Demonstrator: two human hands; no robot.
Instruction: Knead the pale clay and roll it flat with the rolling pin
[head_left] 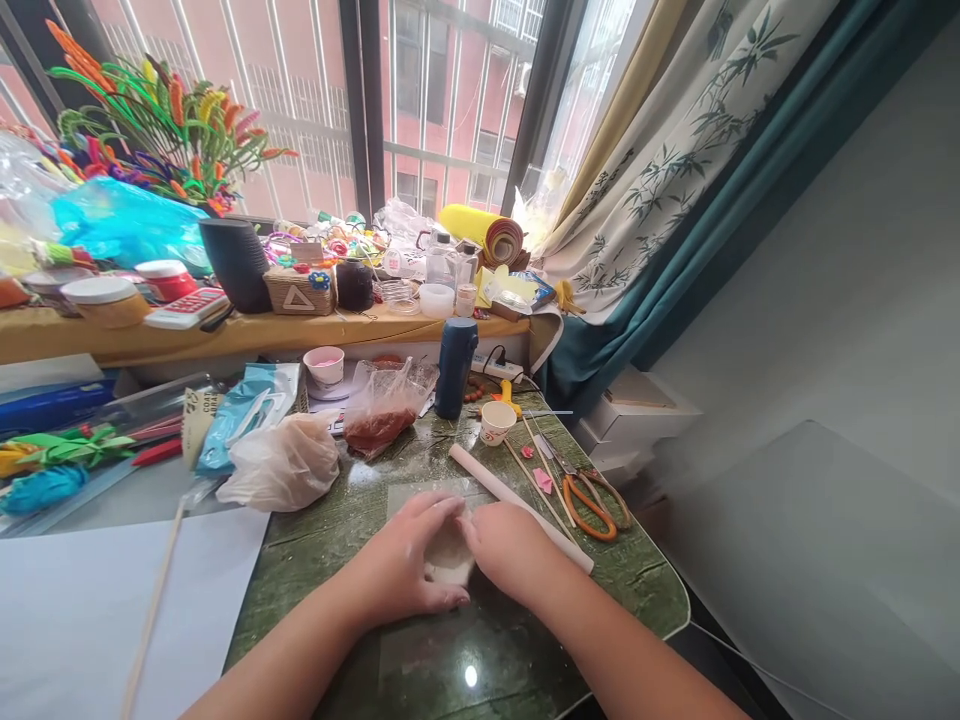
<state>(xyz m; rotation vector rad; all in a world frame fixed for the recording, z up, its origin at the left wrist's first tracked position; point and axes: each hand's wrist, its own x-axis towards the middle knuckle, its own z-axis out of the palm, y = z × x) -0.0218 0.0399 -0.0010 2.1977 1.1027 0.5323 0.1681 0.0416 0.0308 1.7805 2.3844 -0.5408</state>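
My left hand (401,555) curves around the left side of a pale, flattened piece of clay (448,562), thumb at its near edge and fingers at its far edge. At the right rim of the clay, my right hand (510,545) is closed, its fingertips pressed in and mostly hidden behind the back of the hand. Under the clay lies a clear plastic sheet (401,640) on the green marbled tabletop. Just beyond my right hand, a pale rolling pin (487,475) lies slantwise, partly behind my wrist.
To the right lie orange-handled scissors (592,510), thin sticks and pink scraps (542,481). Farther back stand a paper cup (498,424), a blue flask (455,370) and a bag of reddish-brown material (379,425). A tied plastic bag (285,465) and white paper (97,610) are at left.
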